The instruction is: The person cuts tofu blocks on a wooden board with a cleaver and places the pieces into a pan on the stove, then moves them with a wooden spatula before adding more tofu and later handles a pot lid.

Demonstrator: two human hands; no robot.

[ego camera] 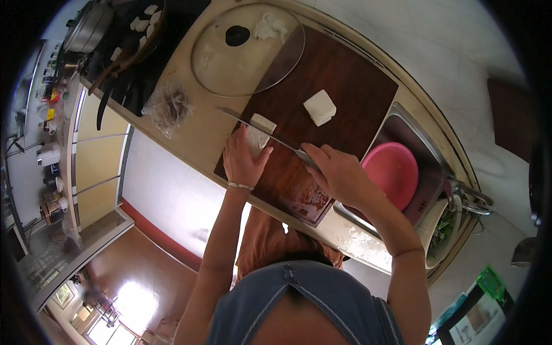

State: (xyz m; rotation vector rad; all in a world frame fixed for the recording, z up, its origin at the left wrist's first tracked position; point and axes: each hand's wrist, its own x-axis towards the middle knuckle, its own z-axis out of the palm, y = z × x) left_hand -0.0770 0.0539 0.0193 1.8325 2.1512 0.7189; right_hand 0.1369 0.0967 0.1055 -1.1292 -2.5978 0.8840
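My right hand [336,172] is closed around the handle of a kitchen knife [276,139], whose long blade points to the upper left. The blade lies across a block of white tofu [257,141] near the left edge of a dark wooden cutting board [289,168]; a slice [263,123] shows on the blade's far side. With fingers and thumb spread around the near part of the block, my left hand [244,159] steadies it. A second white block [320,108] sits apart, farther back on the board. How deep the blade is cannot be told.
A glass lid [237,64] with a black knob overlaps the board's far left corner. A crumpled plastic bag [169,108] lies on the counter at left. Beyond it, a pan [148,54] on the stove holds white pieces and a wooden spatula. In the sink sits a pink basin [392,172].
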